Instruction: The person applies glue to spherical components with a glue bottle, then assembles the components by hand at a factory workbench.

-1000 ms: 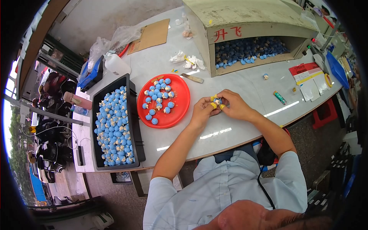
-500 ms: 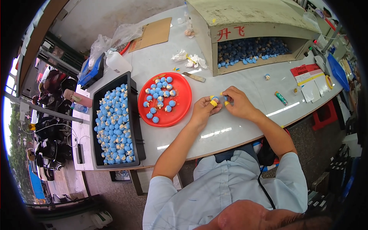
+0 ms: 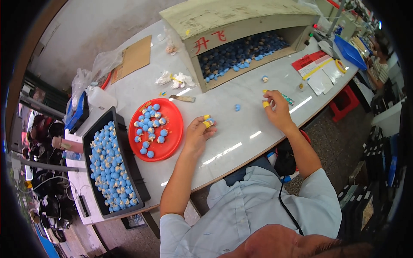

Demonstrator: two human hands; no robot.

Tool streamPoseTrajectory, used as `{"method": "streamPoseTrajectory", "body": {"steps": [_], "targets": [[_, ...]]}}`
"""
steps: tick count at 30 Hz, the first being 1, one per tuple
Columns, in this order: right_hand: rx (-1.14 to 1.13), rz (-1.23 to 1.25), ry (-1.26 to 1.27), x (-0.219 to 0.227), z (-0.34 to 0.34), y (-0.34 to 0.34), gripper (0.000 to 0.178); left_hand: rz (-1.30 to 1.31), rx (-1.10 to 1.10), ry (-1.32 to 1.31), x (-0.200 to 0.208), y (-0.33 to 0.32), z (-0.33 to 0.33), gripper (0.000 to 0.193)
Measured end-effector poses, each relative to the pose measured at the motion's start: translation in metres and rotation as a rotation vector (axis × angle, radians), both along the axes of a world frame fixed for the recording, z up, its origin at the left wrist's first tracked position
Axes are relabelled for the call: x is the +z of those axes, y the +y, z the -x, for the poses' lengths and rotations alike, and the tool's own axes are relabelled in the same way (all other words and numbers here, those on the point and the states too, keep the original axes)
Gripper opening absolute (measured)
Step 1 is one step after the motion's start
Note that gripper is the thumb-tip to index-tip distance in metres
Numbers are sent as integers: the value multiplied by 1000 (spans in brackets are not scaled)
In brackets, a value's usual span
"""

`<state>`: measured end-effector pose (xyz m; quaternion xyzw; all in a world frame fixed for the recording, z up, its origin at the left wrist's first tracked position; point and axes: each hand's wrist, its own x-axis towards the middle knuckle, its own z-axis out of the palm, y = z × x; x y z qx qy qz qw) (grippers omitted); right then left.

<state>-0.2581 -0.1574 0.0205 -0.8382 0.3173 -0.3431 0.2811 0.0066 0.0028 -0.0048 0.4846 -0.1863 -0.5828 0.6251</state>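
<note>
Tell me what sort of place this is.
Likely a small assembly workshop: a black tray full of blue round parts, a red plate holding more, and a wooden bin of dark blue ones on a long worktable.

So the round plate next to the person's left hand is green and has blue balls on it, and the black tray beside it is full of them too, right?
Not quite. The head view shows that the round plate beside the left hand is red, not green. The rest holds: blue balls lie on it, and the black tray beside it is full of them too.
</note>
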Motion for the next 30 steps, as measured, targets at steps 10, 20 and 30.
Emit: {"method": "streamPoseTrajectory", "body": {"steps": [10, 20, 30], "targets": [[-963, 231, -23, -39, 108, -97, 47, -24, -131, -27, 10, 2, 8, 21], [-622, -53, -248, -21, 32, -76, 29, -49, -86, -6, 11, -1, 5, 24], [278, -352, -238, 19, -102, 25, 27, -37, -62, 100, 7, 0, -1, 26]]}}
